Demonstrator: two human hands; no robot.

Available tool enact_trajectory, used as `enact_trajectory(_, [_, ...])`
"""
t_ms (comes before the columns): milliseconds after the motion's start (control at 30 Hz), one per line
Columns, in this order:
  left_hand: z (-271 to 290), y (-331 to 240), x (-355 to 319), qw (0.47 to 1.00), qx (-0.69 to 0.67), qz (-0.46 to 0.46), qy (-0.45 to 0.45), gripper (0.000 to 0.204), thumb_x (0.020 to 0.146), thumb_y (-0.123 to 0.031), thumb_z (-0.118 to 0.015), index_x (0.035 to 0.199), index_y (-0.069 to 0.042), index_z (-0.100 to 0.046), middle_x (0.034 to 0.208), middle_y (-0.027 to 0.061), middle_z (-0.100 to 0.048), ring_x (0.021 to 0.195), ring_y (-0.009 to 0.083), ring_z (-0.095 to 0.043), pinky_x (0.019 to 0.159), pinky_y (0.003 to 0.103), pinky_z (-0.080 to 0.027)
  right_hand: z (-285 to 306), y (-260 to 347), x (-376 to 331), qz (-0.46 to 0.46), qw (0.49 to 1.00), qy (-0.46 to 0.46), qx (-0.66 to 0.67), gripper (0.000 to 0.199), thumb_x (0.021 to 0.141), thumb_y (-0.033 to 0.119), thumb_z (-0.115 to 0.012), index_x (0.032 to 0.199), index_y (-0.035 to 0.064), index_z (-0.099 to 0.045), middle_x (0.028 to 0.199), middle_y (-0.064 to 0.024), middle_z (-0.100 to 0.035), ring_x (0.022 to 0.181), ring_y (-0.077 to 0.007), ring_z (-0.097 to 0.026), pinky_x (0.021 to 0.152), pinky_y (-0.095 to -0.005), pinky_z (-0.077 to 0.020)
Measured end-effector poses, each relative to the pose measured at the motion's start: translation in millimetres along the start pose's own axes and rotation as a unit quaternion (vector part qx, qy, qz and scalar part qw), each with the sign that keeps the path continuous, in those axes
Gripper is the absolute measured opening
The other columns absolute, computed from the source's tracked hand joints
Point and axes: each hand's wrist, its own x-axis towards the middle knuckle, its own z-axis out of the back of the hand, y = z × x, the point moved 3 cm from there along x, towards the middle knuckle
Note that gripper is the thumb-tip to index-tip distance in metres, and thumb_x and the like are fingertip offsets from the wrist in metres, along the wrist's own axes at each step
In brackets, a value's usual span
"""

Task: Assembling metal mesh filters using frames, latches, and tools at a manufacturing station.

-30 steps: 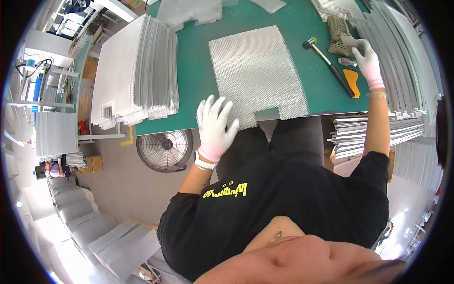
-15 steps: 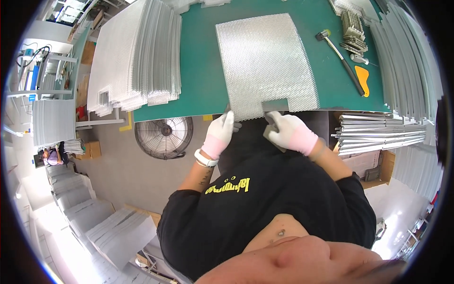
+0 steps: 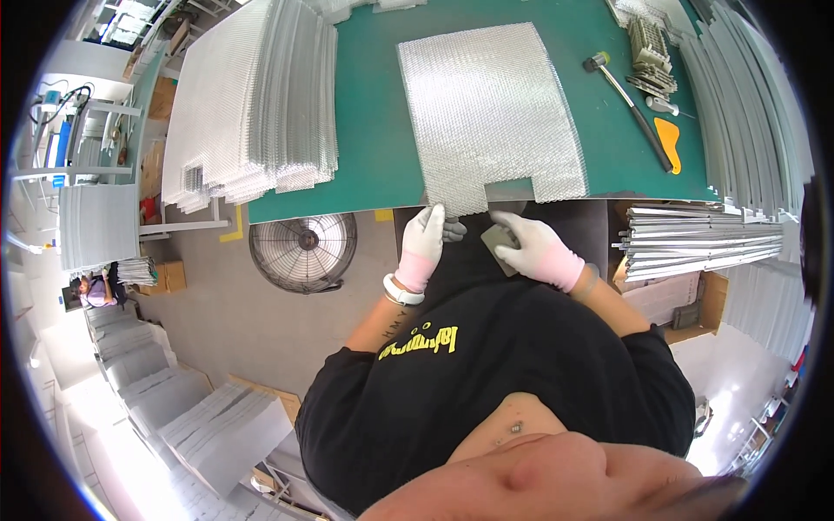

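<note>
A silvery honeycomb-textured sheet [image 3: 486,113] lies on the green tabletop, with a rectangular notch in its near edge. My left hand [image 3: 423,241], in a white glove with a pink cuff, is at the sheet's near left corner, thumb against the edge. Its other fingers are curled just below that edge. On the other side of the tab, my right hand [image 3: 540,250], gloved alike, is closed on a small flat grey-green block [image 3: 499,247]. The block is apart from the sheet, in front of the table edge.
A tall stack of similar sheets [image 3: 248,104] stands at the table's left. To the right lie a hammer [image 3: 638,113], an orange scraper [image 3: 667,145], a screwdriver [image 3: 662,106] and stacked beige pieces [image 3: 650,56]. A floor fan [image 3: 306,247] stands below left; metal strips [image 3: 695,241] are racked right.
My left hand has shifted right along the near edge, its fingers showing more. My right hand still holds the block, which is now more visible and tilted differently. The sheet has barely moved.
</note>
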Motion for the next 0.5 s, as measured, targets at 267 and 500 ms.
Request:
enact_trajectory(267, [-18.4,30.8,-12.9,0.973,-0.230,0.028,0.010,0.044,0.101,-0.041,-0.053,0.119,-0.001,-0.050,0.109,0.0181,-0.065,0.091,0.0218,-0.066,0.082,0.037,-0.056,-32.5,-52.4,-37.7,-0.208,0.734,0.049,0.645,0.042,0.097,0.021,-0.061,0.130,-0.0002,-0.047,0.123,-0.0133,-0.059,0.113,-0.0247,-0.061,0.099,-0.0414,-0.0501])
enact_trajectory(500, [-50.5,18.0,0.5,0.976,-0.211,0.023,0.051,0.039,0.101,-0.030,-0.056,0.121,0.004,-0.052,0.113,0.0173,-0.062,0.102,0.0256,-0.064,0.090,0.039,-0.052,-34.8,-38.7,-21.3,-0.154,0.660,0.015,0.735,0.046,0.099,0.027,-0.059,0.135,0.0027,-0.045,0.129,-0.0112,-0.056,0.113,-0.0192,-0.057,0.097,-0.0366,-0.0492])
